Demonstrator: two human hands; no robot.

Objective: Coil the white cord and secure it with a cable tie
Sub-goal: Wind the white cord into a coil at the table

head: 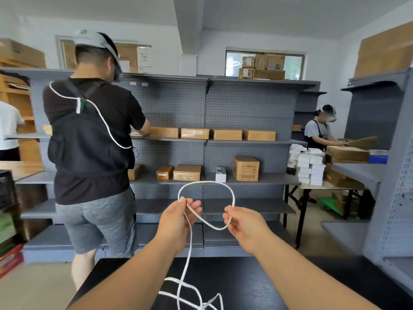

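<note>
The white cord (206,183) forms one round loop held up in front of me between both hands. My left hand (178,217) pinches the loop's left side where the strands cross. My right hand (242,224) pinches the loop's right side between thumb and fingers. From my left hand the cord hangs down to a loose tangle (190,291) lying on the black table (257,283). No cable tie is visible.
A person in a black shirt (93,139) stands close at the left, facing grey shelving (245,142) with cardboard boxes. Another person (319,133) works at a folding table at the right. More grey shelves (388,175) stand at the far right.
</note>
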